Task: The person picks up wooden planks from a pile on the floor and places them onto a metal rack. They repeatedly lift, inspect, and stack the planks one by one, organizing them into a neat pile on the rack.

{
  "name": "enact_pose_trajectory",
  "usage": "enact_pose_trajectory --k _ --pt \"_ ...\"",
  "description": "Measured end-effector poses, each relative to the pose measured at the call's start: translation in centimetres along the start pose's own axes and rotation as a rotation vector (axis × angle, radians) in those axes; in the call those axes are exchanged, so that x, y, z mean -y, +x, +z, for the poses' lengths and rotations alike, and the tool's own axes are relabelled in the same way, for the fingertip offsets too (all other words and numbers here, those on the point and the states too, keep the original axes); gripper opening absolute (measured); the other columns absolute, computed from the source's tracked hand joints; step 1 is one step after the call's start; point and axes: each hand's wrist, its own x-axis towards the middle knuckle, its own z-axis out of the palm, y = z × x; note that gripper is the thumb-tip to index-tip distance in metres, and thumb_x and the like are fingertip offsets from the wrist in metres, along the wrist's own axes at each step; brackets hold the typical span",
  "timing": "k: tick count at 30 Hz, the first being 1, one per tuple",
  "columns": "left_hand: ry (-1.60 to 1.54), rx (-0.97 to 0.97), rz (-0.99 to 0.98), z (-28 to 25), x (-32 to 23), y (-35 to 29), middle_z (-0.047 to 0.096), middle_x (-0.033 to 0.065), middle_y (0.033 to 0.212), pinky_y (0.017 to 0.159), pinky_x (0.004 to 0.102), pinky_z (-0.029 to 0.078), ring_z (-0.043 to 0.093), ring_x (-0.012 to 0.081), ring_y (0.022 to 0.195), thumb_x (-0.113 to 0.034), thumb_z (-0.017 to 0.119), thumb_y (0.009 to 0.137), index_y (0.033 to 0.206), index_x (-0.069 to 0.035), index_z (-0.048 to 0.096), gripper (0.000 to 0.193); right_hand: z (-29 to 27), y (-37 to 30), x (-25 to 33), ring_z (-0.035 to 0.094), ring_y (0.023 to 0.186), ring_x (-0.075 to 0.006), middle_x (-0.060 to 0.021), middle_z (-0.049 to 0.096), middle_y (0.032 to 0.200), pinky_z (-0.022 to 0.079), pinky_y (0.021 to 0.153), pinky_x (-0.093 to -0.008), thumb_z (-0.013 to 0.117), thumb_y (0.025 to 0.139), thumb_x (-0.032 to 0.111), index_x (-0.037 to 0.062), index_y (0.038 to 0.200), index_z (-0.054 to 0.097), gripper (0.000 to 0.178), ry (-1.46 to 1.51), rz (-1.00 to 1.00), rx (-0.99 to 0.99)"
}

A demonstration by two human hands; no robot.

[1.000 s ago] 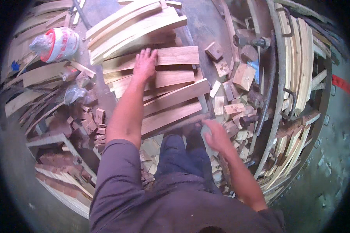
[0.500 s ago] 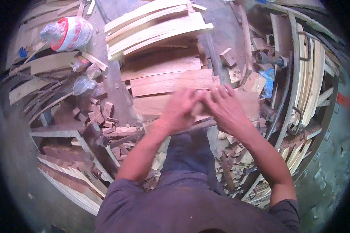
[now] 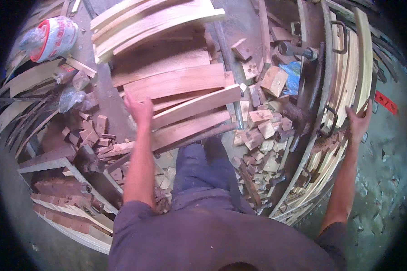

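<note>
My left hand (image 3: 140,110) is at the left ends of several reddish curved boards on the stand in front of me. Its fingers are apart, by the end of a flat board (image 3: 176,82). Just below, another board (image 3: 199,106) lies tilted, its left end partly behind my wrist. Far to the right, my right hand (image 3: 359,121) is closed round the near end of a pale curved board (image 3: 363,58), thumb on one side and fingers on the other. This board lies along the outer side of a metal rack of similar pieces.
Pale boards (image 3: 158,27) are stacked at the far end of the stand. The metal rack (image 3: 324,104) has loop handles. Wood offcuts (image 3: 260,131) cover the floor between stand and rack. At the far left lie a white-and-red tub (image 3: 59,38) and a plastic bag (image 3: 71,99).
My hands were together over the near boards and have parted. The right went to the rack's pale board, the left to the boards' left ends. The whole view has shifted rightward.
</note>
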Motion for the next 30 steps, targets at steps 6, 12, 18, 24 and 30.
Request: enact_pose_trajectory --k 6,12,18,24,30 --pt "0.175 0.086 -0.252 0.5 1.0 5.8 0.043 0.0285 0.145 0.12 0.0471 0.022 0.035 0.0419 0.14 -0.028 0.073 0.073 0.151 -0.002 0.035 0.09 2.2 4.9 2.1 0.054 0.127 -0.0301 -0.0211 0.055 0.141 0.038 0.111 -0.0391 0.079 0.082 0.021 -0.0021 0.141 0.051 0.069 -0.467 -0.406 -0.1" --pt "0.078 0.073 -0.292 1.8 3.0 6.5 0.045 0.032 0.143 0.118 0.0445 0.028 0.042 0.0421 0.135 -0.027 0.073 0.072 0.152 0.0 0.032 0.095 23.3 -11.1 15.3 0.059 0.125 -0.0302 -0.0235 0.059 0.135 0.043 0.108 -0.0386 0.074 0.08 0.014 -0.0004 0.136 0.055 0.061 0.233 -0.221 0.671" --pt "-0.153 0.08 -0.245 0.7 3.5 6.4 0.047 0.0293 0.145 0.116 0.0416 0.034 0.048 0.0399 0.133 -0.018 0.075 0.072 0.152 0.002 0.032 0.093 40.5 -17.2 11.9 0.051 0.127 -0.0428 -0.029 0.056 0.132 0.041 0.11 -0.0441 0.077 0.072 0.022 -0.0053 0.143 0.042 0.084 0.019 0.193 0.844" --pt "-0.23 -0.119 -0.226 0.7 4.7 4.2 0.048 0.0283 0.145 0.114 0.0432 0.036 0.051 0.0406 0.131 -0.02 0.078 0.071 0.15 0.005 0.033 0.094 40.7 -20.1 12.4 0.054 0.126 -0.0397 -0.0265 0.059 0.129 0.042 0.109 -0.0431 0.081 0.068 0.021 -0.0007 0.141 0.048 0.083 0.164 0.136 0.533" --pt "-0.305 -0.056 -0.086 -1.8 3.4 12.7 0.06 0.0307 0.128 0.105 0.0379 0.045 0.061 0.0356 0.12 -0.021 0.08 0.07 0.146 0.011 0.036 0.093 45.2 -12.4 15.9 0.061 0.119 -0.0335 -0.0255 0.062 0.128 0.047 0.101 -0.0381 0.081 0.07 0.022 -0.0063 0.134 0.051 0.076 0.407 0.188 0.752"
